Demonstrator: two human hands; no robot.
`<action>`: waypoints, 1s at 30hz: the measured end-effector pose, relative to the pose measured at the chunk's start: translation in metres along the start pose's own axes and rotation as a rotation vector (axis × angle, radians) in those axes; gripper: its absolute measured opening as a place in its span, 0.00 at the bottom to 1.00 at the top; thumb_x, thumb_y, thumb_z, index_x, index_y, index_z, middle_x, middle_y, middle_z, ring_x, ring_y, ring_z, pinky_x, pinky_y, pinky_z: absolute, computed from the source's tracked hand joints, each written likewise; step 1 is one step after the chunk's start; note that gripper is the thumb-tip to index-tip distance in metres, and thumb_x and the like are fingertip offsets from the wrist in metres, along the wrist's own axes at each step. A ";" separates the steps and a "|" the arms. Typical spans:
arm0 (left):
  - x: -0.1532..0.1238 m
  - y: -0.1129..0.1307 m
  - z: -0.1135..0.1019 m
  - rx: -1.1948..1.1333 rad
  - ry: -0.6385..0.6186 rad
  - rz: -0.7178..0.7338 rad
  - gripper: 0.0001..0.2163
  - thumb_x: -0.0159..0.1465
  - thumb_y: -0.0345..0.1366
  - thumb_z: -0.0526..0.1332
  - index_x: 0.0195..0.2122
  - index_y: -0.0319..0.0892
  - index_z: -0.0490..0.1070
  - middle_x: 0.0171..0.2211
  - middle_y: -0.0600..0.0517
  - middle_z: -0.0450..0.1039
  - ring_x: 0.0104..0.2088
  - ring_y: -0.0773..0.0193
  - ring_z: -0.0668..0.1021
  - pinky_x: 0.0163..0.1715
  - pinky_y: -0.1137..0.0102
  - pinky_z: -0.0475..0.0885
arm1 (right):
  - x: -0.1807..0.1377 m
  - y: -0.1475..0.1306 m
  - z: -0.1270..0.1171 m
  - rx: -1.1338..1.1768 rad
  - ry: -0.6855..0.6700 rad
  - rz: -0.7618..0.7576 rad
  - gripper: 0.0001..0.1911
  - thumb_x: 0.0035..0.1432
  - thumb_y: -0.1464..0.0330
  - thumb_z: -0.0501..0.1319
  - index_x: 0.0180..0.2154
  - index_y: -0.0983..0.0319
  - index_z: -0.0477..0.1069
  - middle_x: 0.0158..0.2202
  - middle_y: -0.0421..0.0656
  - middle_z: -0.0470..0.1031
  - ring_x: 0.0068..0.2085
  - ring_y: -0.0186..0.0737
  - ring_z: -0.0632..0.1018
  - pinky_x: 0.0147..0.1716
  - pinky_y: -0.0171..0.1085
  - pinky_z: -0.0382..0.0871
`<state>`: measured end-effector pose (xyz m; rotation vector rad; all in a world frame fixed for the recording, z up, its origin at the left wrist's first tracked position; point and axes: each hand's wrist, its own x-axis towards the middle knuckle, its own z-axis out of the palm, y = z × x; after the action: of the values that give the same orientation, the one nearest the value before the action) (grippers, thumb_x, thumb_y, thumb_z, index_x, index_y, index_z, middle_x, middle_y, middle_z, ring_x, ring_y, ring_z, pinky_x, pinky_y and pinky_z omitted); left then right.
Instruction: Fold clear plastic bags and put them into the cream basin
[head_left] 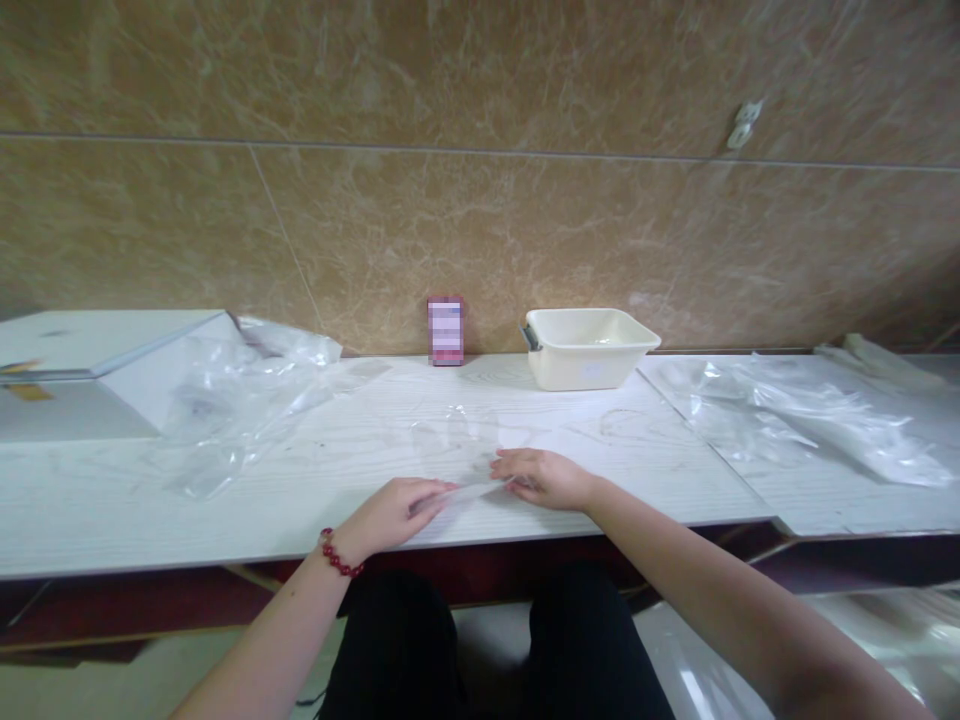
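A small clear plastic bag (459,445) lies on the white tabletop (337,480) near its front edge. My left hand (394,512), a red bead bracelet (339,556) on its wrist, pinches the bag's near left edge with closed fingers. My right hand (541,477) rests on the bag's near right edge, fingers curled down onto the plastic. Both hands are close together, about a hand's width apart.
A cream plastic tub (589,347) stands by the wall at the back, a small pink box (445,330) to its left. Crumpled clear plastic (236,395) lies at the left beside a white box (90,365). More clear sheets (810,415) cover the right.
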<state>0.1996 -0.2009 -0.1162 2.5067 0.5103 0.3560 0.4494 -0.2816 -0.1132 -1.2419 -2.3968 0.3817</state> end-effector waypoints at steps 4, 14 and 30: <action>-0.004 -0.002 -0.007 -0.065 -0.007 -0.012 0.14 0.60 0.38 0.47 0.42 0.43 0.67 0.44 0.52 0.68 0.44 0.65 0.70 0.45 0.70 0.62 | -0.002 0.004 0.003 -0.065 0.004 -0.040 0.15 0.52 0.66 0.52 0.44 0.58 0.65 0.45 0.42 0.68 0.52 0.35 0.62 0.52 0.42 0.50; 0.015 -0.019 -0.009 -0.277 0.205 -0.272 0.16 0.58 0.43 0.48 0.37 0.39 0.69 0.37 0.50 0.72 0.38 0.63 0.72 0.41 0.70 0.65 | 0.015 0.010 0.011 0.017 0.103 0.290 0.17 0.56 0.62 0.46 0.37 0.62 0.69 0.32 0.43 0.73 0.33 0.34 0.73 0.34 0.32 0.63; 0.085 -0.061 0.000 -0.414 0.685 -0.755 0.14 0.44 0.42 0.59 0.27 0.38 0.71 0.21 0.52 0.70 0.21 0.66 0.71 0.19 0.75 0.62 | 0.077 0.051 0.012 -0.088 0.403 0.914 0.09 0.45 0.63 0.56 0.26 0.62 0.69 0.28 0.43 0.70 0.29 0.32 0.70 0.30 0.30 0.60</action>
<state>0.2580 -0.1175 -0.1386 1.5902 1.4144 0.8966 0.4402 -0.1900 -0.1271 -2.1658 -1.4164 0.2380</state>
